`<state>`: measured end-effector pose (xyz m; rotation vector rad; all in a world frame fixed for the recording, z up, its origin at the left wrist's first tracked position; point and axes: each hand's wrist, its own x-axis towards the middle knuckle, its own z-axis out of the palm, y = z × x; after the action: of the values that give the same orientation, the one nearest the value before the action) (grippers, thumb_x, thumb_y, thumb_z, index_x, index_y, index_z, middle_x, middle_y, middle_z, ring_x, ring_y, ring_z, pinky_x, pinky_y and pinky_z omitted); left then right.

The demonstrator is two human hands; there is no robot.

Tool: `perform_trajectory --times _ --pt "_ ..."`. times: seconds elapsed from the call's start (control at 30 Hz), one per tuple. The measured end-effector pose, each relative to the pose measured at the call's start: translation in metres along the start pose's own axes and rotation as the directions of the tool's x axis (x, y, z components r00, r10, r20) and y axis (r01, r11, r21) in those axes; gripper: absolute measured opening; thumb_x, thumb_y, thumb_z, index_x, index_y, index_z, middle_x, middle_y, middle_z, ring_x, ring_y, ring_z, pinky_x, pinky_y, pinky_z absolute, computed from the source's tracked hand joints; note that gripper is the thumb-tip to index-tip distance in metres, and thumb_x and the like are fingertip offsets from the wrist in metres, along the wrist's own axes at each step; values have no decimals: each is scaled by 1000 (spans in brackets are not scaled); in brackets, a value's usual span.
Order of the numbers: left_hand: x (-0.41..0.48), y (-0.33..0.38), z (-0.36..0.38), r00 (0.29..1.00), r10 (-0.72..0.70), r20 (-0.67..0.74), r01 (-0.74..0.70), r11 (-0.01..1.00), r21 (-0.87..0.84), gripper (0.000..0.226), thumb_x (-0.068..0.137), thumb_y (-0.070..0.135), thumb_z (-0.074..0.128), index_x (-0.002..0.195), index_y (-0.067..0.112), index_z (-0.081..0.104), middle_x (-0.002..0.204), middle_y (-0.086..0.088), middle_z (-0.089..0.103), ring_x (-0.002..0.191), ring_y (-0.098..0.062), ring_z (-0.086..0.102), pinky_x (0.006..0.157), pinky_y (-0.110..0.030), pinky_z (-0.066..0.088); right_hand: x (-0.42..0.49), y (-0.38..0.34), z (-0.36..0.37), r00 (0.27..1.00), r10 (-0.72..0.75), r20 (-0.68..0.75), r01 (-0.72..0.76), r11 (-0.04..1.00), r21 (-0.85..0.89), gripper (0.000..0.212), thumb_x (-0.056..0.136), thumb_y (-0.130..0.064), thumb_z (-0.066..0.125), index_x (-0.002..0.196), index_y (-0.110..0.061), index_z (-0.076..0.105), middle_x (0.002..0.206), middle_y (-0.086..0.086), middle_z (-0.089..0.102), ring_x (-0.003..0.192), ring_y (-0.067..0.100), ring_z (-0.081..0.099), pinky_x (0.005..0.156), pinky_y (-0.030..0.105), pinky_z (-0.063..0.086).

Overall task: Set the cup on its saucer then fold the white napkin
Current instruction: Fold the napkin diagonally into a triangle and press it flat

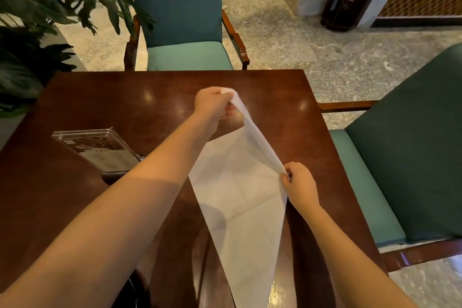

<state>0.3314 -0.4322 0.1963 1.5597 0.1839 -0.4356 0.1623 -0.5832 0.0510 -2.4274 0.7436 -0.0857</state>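
A white napkin [240, 197] hangs over the dark wooden table [100, 97], stretched taut between both hands and tapering to a point near the bottom edge of the view. My left hand [212, 105] pinches one corner far out over the middle of the table. My right hand [301, 184] pinches the other corner closer to me, on the right. Creases cross the cloth. No cup or saucer is in view.
A clear acrylic sign stand [100, 150] sits on the table at the left. A teal chair [180, 20] stands at the far side and another teal chair [405, 157] at the right. A leafy plant [37, 20] fills the left edge.
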Motion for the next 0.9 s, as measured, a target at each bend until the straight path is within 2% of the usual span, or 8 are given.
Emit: perform_trajectory --times 0.1,0.23,0.3,0.4,0.53,0.6,0.77,0.9 --pt "13 -30 -22 992 -72 -106 70 997 -19 19 87 -4 54 105 0 58 83 -13 61 63 -18 60 54 -21 54 -7 2 6 997 -75 13 75 997 19 11 92 -20 53 100 -13 58 91 -4 52 78 13 53 69 20 43" --pt "22 -79 -52 966 -141 -218 129 989 -66 23 83 -14 52 101 -4 62 82 -14 61 65 -21 58 55 -23 53 -14 10 6 994 -94 -49 96 995 30 9 91 -17 52 93 -14 60 89 -3 54 76 14 52 64 23 42" --pt "19 -98 -59 948 -162 -274 160 987 -28 26 83 -14 51 98 3 64 81 -11 59 72 -23 58 60 -27 52 -18 16 3 993 -83 -86 88 995 52 7 90 -15 54 87 -13 60 88 0 56 74 16 52 62 25 41" --pt "17 -126 -67 940 -124 -316 159 984 86 28 84 -8 50 103 7 64 95 -11 60 85 -26 58 74 -36 54 -22 21 0 993 -102 -62 106 992 64 6 90 -15 56 88 -12 61 87 1 56 75 17 51 64 25 39" --pt "22 -146 -76 943 -43 -329 134 957 257 26 83 1 53 104 13 63 109 -12 64 96 -29 61 85 -43 54 -25 30 -3 977 -213 -21 214 976 32 5 89 -15 59 92 -14 63 88 -4 53 80 13 50 67 23 41" --pt "21 -145 -77 950 8 -312 107 930 351 28 84 3 54 110 12 62 112 -8 62 99 -27 59 87 -41 53 -25 34 -4 972 -233 -2 233 972 22 7 89 -14 59 95 -15 63 89 -4 53 82 12 49 69 22 41" --pt "14 -144 -75 962 147 -232 -3 851 525 34 84 4 57 117 12 59 121 -9 57 110 -27 53 91 -36 47 -22 29 -6 981 -189 37 188 982 35 12 90 -17 56 100 -15 64 89 -1 54 79 13 49 66 22 40" --pt "15 -152 -75 964 184 -192 -60 855 516 30 86 8 59 115 17 60 120 -10 58 103 -24 55 94 -43 48 -23 31 -8 994 -107 -26 108 994 37 12 91 -12 53 98 -11 63 93 0 54 79 15 52 68 24 42"
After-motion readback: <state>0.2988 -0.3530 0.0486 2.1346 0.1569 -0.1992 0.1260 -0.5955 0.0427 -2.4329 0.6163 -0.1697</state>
